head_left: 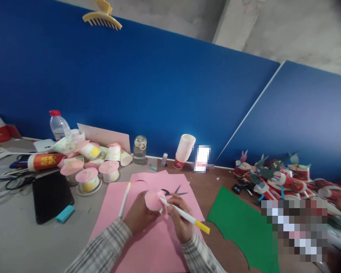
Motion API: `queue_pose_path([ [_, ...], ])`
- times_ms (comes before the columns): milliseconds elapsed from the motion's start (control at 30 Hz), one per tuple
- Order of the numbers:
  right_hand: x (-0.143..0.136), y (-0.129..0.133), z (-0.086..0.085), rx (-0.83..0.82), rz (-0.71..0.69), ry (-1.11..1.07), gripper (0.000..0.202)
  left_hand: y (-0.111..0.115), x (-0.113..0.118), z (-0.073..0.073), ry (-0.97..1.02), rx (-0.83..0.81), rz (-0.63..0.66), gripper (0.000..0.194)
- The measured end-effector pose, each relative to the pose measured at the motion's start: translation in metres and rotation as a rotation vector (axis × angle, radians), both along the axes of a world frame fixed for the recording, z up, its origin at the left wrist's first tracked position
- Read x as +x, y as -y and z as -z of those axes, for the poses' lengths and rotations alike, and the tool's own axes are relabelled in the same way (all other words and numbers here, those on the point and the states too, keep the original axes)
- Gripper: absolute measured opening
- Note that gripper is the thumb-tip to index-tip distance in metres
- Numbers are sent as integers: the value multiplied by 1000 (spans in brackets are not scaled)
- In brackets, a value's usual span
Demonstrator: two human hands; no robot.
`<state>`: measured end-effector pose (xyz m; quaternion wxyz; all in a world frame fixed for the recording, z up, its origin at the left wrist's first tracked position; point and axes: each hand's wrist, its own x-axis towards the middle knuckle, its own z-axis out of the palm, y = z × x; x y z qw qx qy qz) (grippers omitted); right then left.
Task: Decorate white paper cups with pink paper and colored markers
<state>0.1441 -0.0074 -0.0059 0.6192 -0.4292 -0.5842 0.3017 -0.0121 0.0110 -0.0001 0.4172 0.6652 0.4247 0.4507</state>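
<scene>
Pink-topped paper cup [152, 200] lies clasped within the left grip [139, 217]; beside it, the right grip [184, 226] pinches 1 felt-tip marker [186, 216].

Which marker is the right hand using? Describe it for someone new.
Below the blue partition lie pink paper sheets. Over them, the right hand holds a white felt-tip marker slanting down rightward to a broad yellow end. Another white marker lies on the sheets' left side; only this one is in hand.

Hands [138, 216] holding marker [184, 216], apparently pink-topped cup [153, 201]
</scene>
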Motion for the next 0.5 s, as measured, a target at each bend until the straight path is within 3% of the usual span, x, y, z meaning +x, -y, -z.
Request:
queue_pose_path([
  [100,0,-1,1,-21,25,3,11,-1,1,3,-27,63,-62,59],
  [300,0,0,0,24,-12,55,10,-1,-2,6,-50,86,-54,55],
  [500,0,-1,-1,109,-15,137,13,-1,-3,0,-129,108,-27,52],
])
